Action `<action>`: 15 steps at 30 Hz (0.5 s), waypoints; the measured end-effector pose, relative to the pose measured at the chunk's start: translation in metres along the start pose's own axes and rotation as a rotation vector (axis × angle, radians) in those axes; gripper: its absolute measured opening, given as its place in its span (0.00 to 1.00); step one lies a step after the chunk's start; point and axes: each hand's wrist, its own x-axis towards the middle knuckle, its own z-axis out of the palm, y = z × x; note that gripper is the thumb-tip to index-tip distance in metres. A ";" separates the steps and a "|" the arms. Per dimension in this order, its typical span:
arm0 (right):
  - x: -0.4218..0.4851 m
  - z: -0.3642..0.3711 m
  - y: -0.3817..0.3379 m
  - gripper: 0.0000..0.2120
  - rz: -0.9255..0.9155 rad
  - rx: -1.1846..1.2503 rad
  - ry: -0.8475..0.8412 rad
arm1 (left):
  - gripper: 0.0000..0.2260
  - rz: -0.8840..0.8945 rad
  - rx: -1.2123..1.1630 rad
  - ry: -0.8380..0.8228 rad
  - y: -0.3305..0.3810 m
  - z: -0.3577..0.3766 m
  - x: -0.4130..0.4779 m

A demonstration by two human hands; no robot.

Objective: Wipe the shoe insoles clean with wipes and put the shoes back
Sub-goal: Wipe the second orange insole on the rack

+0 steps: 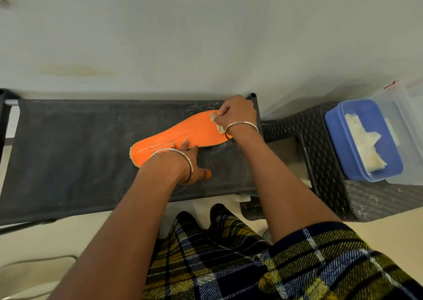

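1. Insole: it lies flat, orange face up, on the dark fabric top of the rack. Its long axis runs from 8 o'clock to 2 o'clock.
2. Left hand: your fingers are extended and held flat. The fingertips press on the near edge of the insole around its middle. The thumb rests on the rack fabric at 5 o'clock from the fingertips.
3. Right hand: it sits over the 2 o'clock end of the insole. The fingers are curled and pinch a small crumpled wipe, which touches the orange surface.
4. Box: this blue open container stands on the woven stool, at 3 o'clock from the insole and well apart from it. It contains pale wipes.
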 end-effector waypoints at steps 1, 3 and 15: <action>0.000 0.001 0.001 0.08 0.004 -0.009 0.030 | 0.37 0.000 -0.001 -0.001 0.000 0.000 0.000; -0.003 0.005 -0.003 0.08 -0.038 -0.066 0.021 | 0.37 -0.004 0.004 0.009 0.002 0.000 -0.001; 0.005 -0.003 0.003 0.12 -0.012 -0.189 -0.164 | 0.37 -0.008 0.017 0.012 0.001 -0.003 -0.005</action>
